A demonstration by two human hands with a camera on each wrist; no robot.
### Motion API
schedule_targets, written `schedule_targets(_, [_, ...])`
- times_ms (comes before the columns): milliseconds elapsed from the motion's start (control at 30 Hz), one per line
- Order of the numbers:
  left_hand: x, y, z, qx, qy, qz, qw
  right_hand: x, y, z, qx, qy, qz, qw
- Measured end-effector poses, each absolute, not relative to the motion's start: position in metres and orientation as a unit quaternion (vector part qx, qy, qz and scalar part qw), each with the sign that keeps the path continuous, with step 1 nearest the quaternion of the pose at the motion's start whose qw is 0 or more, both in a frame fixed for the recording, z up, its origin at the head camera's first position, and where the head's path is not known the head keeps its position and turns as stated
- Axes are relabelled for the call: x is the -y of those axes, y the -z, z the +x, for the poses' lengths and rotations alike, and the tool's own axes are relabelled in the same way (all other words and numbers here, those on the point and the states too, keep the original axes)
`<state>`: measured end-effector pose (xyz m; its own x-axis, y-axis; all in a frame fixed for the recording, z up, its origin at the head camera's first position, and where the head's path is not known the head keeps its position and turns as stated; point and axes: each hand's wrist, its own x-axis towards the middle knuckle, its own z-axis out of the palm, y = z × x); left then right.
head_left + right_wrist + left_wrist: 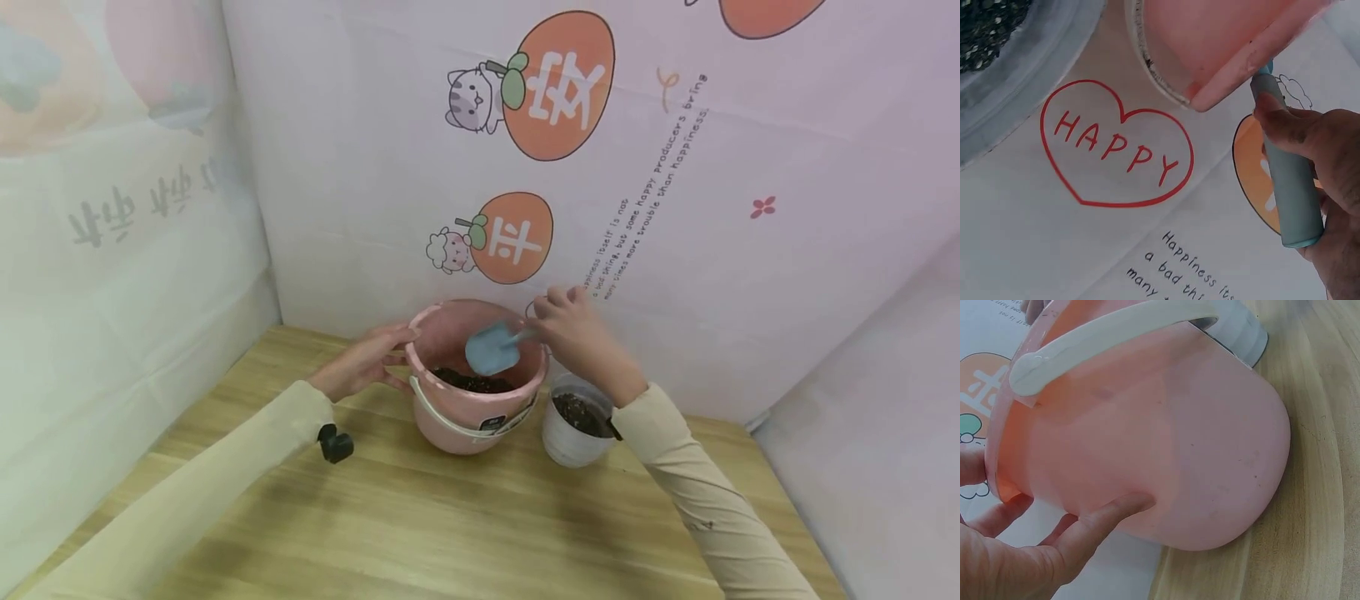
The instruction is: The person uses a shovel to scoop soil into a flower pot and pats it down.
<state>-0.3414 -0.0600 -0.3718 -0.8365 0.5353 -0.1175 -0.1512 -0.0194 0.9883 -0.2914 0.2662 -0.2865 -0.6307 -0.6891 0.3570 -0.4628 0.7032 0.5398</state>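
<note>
- Nearest, both pale sleeves, left (pixel 217 483) and right (pixel 697 492), are cut off by the lower edge; a small black object (pixel 335 446) sits by the left cuff.
- The wooden table (pixel 420 533) runs out of view below.
- The white pot (pixel 573 446) stands just right of the bucket, part of its rim hidden behind the right cuff; a dark piece at that cuff is hard to make out.
- The pink bucket (pixel 453 407) stands upright on the table, white handle (pixel 465 432) hanging across its front; its near wall hides part of the dark soil (pixel 472 382) inside.
- The left hand (pixel 363 362) grips the bucket's left rim, thumb over the edge, other fingers spread against the outside.
- The right hand (pixel 573 329), wrist bent downward, grips the blue trowel by its handle; the blade (pixel 491 350) slants into the bucket's mouth. Whether it carries soil, I cannot tell.
- Behind, the printed backdrop (pixel 337 167) has its lower lettering partly covered by the right hand.
</note>
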Motion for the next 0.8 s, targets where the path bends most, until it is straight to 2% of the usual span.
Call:
schedule_targets(333, [0.061,0.371,-0.341,-0.647,-0.703,0.158,0.250,-0.236,0.295,-0.294,0.852,0.323,0.302,0.280])
schedule_targets(600, [0.059,0.370,-0.341,-0.649,-0.703,0.151,0.251,-0.222,0.305,-0.305,0.853,0.377,0.267,0.242])
schedule_targets(800, [0.057,0.374,-0.340,-0.648,-0.705,0.148,0.247,-0.211,0.315,-0.310,0.836,0.413,0.296,0.210])
